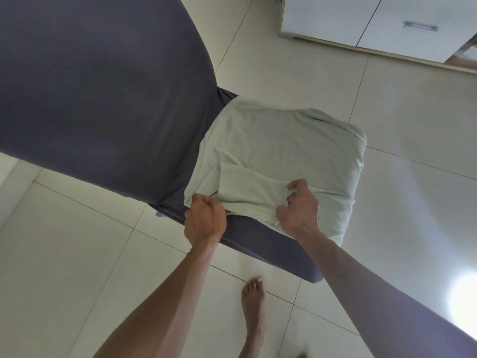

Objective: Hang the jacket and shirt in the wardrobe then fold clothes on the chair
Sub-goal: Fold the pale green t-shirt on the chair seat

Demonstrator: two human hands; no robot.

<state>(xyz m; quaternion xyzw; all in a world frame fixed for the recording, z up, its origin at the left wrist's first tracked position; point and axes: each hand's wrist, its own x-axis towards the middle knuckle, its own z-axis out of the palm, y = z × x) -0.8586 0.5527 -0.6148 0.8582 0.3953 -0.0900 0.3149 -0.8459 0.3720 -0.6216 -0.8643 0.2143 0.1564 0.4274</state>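
one pale green garment (284,151) is lying spread over the seat of one chair (103,86), which is wearing a dark blue-grey cover. the cloth is covering most of the seat and hanging over its right edge, and one flap of it is lying folded across the near part.

two hands are working at the near edge of the garment. the left hand (205,219) is gripping the near left corner, its fingers curled tight around the cloth at the seat's front edge. the right hand (299,206) is pinching the folded flap near its right end, with fingers (295,186) and thumb clamped on a bunch of fabric. both forearms are bare and are reaching in from the bottom of the view.

one bare foot (254,303) is standing on the pale tiled floor (77,241) just beside the chair's near corner; part of a second foot is showing at the bottom edge. one white cabinet (361,19) with one handle (420,27) is standing at the top right, well apart from the chair.
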